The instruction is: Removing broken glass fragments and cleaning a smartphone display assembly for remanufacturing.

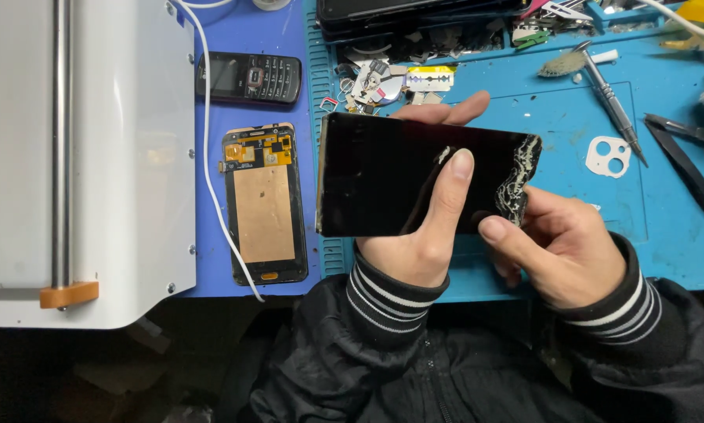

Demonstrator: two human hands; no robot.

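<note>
Both hands grasp black phone screen panel (pixel 399 172) held flat above blue work mat (pixel 665 243): left hand (pixel 422 235) clamps it, thumb on top; right hand (pixel 563 251) pinches cracked right end. Opened phone (pixel 264 204) and keypad phone (pixel 248 77) lie left, tweezers (pixel 693 168) right.

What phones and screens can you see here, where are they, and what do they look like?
Black phone screen panel: held in both hands, mid-picture; flat black rectangle, cracked whitish at its right end.
Button phone: lying on the blue mat, upper left; small, black, dark screen, grey keys.
Opened screen panel: lying below it; black frame, copper-coloured back, orange parts on top.
</note>
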